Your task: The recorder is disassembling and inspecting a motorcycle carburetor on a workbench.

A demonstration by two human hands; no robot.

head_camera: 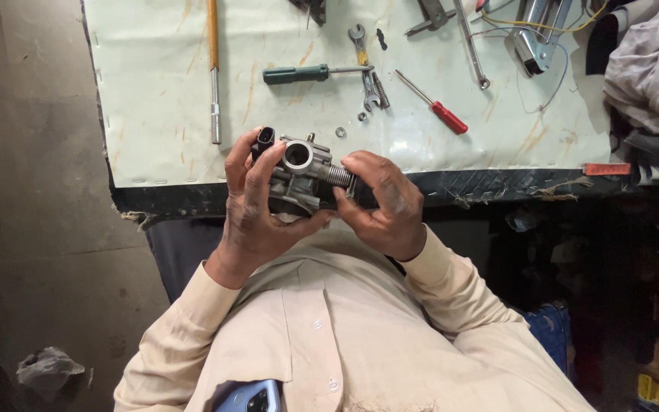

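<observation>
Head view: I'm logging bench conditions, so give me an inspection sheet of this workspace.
Surface: pale sheet-covered bench, stained, front edge frayed.
Job's things: grey metal carburettor-like part with a spring at one end, held above the bench edge.
Clutter: green-handled screwdriver, red-handled screwdriver, spanners, yellow-handled tool, loose washers.
Grippers: left hand grips the part; right hand fingers at the spring.
Cables: thin wires at top right.
Surroundings: crumpled cloth, concrete floor.

A blue phone (249, 397) pokes from the shirt pocket, its screen hidden.
</observation>
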